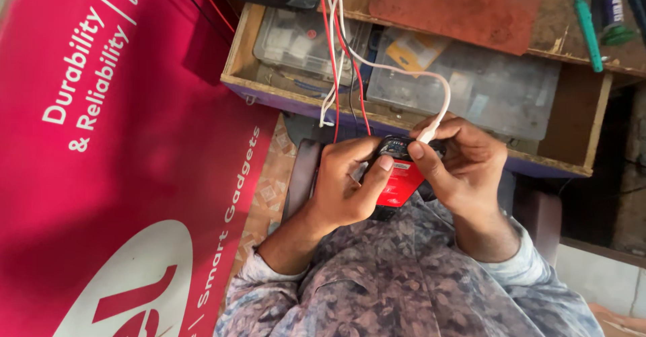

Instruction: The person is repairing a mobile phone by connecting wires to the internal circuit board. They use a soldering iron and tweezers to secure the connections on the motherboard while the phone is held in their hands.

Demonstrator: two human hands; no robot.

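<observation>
My left hand (346, 185) clamps its fingers on a small red and black device (398, 175); my right hand (457, 169) pinches a white cable plug (426, 135) at its far end.

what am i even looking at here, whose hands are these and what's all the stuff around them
This is a single picture from a camera worn on a person's head, looking down at their own two bare hands and lap. The left hand and the right hand together hold a small red and black device. The right hand's fingers pinch a white plug on a white cable at the device's top end. Thin red wires hang down beside it. Behind the hands is an open wooden drawer with clear plastic parts boxes inside. Above it, on a worn workbench, lies a green screwdriver. A large red banner fills the left side.
</observation>
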